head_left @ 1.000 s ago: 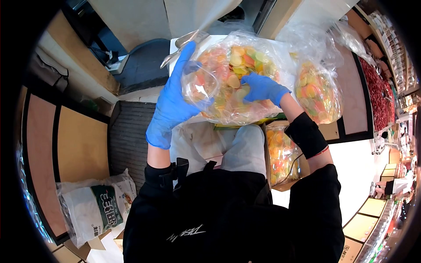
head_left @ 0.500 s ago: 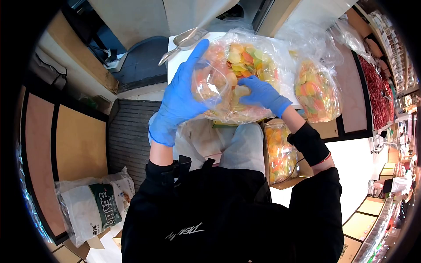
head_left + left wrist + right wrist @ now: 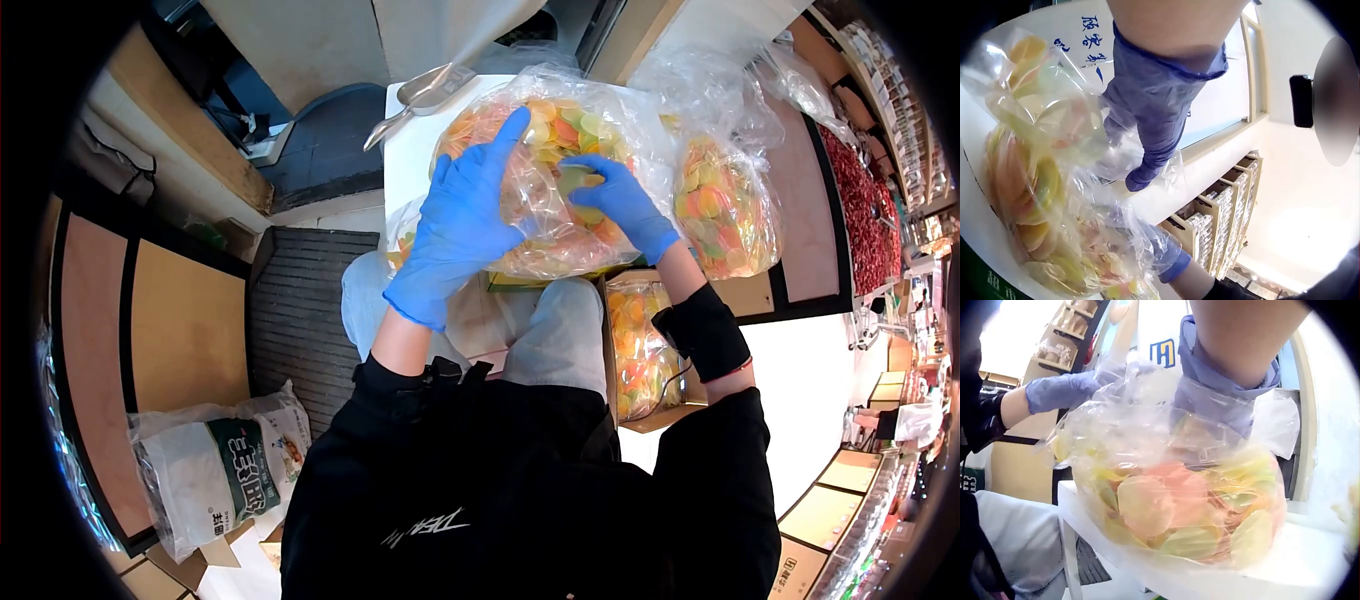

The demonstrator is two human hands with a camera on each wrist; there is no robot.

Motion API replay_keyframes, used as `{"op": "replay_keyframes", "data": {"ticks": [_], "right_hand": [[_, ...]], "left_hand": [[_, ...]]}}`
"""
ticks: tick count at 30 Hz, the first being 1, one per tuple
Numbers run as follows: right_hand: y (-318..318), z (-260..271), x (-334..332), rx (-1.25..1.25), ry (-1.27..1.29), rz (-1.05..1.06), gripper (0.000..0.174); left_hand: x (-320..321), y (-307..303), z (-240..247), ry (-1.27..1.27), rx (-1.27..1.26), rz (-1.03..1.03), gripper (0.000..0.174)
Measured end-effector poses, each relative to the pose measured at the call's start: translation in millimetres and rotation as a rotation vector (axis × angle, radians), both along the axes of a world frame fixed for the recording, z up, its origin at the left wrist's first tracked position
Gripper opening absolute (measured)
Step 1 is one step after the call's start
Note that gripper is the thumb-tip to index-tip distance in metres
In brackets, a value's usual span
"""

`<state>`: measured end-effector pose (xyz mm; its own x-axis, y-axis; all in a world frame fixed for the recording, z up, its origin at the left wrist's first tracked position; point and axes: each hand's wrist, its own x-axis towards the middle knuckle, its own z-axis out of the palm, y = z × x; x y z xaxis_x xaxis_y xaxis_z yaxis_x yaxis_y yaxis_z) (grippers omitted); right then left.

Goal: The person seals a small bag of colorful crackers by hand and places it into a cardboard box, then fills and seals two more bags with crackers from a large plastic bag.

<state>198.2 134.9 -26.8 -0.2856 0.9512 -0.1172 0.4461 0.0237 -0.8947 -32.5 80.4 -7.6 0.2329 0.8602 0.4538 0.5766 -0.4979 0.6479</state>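
Note:
A large clear plastic bag of thin, round, coloured slices lies on a white tabletop. Over its left part is my blue-gloved left hand, index finger straight and thumb apart from it; in the left wrist view this hand is beside loose plastic. My gloved right hand is over the bag's right part, fingers loosely bent and thumb apart. The right wrist view shows this hand partly hidden behind clear plastic. More slices in plastic show left of my left hand.
A metal scoop lies at the table's back left. Another bag of slices stands at the right. Below the table edge, a cardboard box holds more bagged slices. A white printed sack lies at lower left.
My left hand has moved right across the bag, and the rounded fold of plastic beside it no longer shows. My right hand has shifted slightly right, its fingers now more spread.

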Motion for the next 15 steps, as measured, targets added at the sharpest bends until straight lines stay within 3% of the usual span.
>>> {"op": "replay_keyframes", "data": {"ticks": [9,12,15], "right_hand": [[-7.0,47.3,12.5,0.018,0.543,-0.083,0.043],[-14.2,59.5,6.6,0.019,0.542,-0.022,0.043],[-19.1,60.3,-2.9,0.095,0.333,0.087,0.049]], "left_hand": [[13.6,7.0,-3.8,0.186,-0.07,0.059,0.098],[18.1,10.4,-6.4,0.194,-0.076,0.049,0.099],[22.3,10.9,-7.4,0.187,-0.062,0.053,0.1]]}}
